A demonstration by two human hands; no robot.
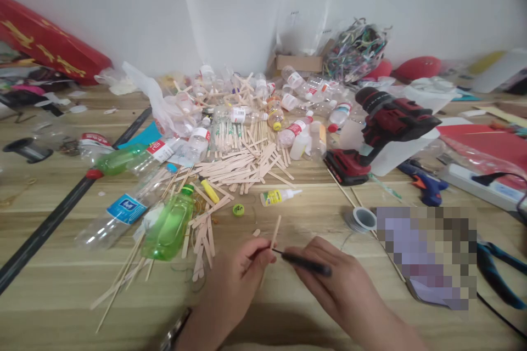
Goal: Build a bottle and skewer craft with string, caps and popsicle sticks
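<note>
My left hand [242, 277] pinches a wooden craft stick [276, 230] between thumb and fingers, its upper end slanting up. My right hand [340, 279] is closed around a slim tool with a black handle [307, 263] and a thin shaft; whether it is an awl or a small screwdriver I cannot tell. The shaft points left and meets the stick near my left fingertips; the exact tip is hidden. Beyond my hands lie a small glue bottle [280, 196], a round green cap [238, 210] and a heap of craft sticks [239, 167].
A green bottle [171, 225] and a clear bottle [123, 214] lie at left, across from a red cordless drill [373, 131]. To the right are a wire spool [364, 220], a blue glue gun [424, 181], pliers [496, 274] and a power strip [486, 189]. Plastic bottles crowd the back.
</note>
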